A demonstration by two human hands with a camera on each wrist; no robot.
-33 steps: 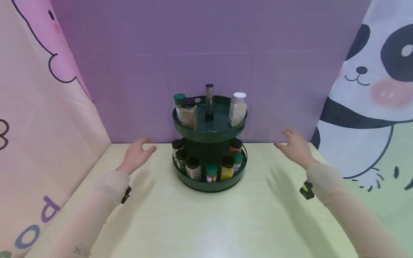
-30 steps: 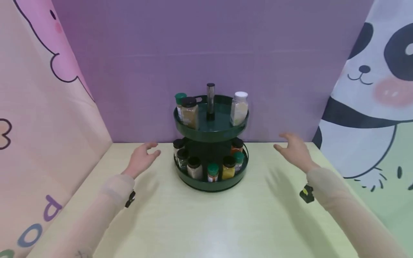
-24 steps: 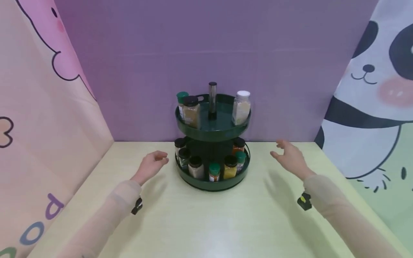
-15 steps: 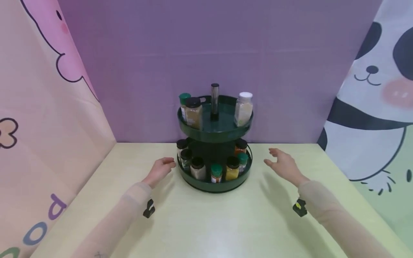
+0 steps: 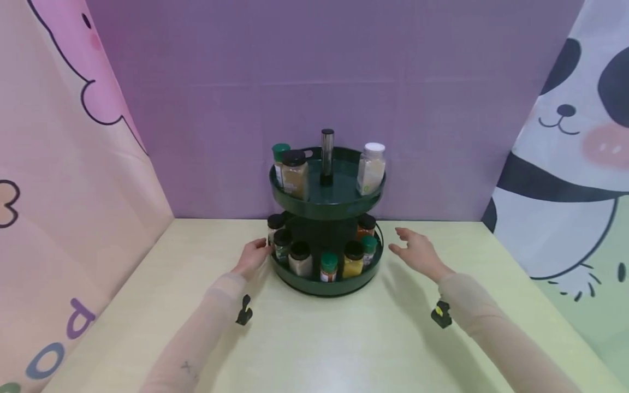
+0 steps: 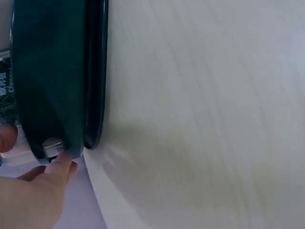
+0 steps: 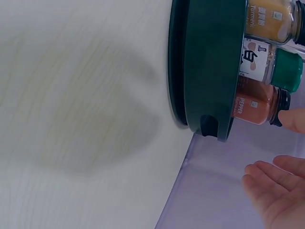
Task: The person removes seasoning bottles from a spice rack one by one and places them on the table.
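A dark green two-tier round spice rack (image 5: 325, 210) stands at the back middle of the pale table (image 5: 334, 338). Its upper tray carries a black-capped brown jar (image 5: 295, 176), a green-capped jar (image 5: 280, 158) and a white-capped jar (image 5: 371, 169) around a metal post (image 5: 326, 155). Several jars ring the lower tray (image 5: 324, 285). My left hand (image 5: 260, 248) reaches the lower tray's left rim; in the left wrist view a fingertip (image 6: 63, 161) touches the tray wall (image 6: 52, 81). My right hand (image 5: 400, 240) hovers spread just right of the lower tray, holding nothing; its fingers (image 7: 274, 191) lie apart from the tray (image 7: 209, 67).
A purple wall (image 5: 314, 82) stands close behind the rack. A pink printed curtain (image 5: 64, 180) closes the left side and a panda curtain (image 5: 565, 164) the right. In the right wrist view a red pepper jar (image 7: 257, 106) and a yellow turmeric jar (image 7: 271, 19) sit at the tray's edge.
Both hands have moved inward toward the lower tray from either side. The left hand now reaches its rim; the right hand is closer but still apart from it.
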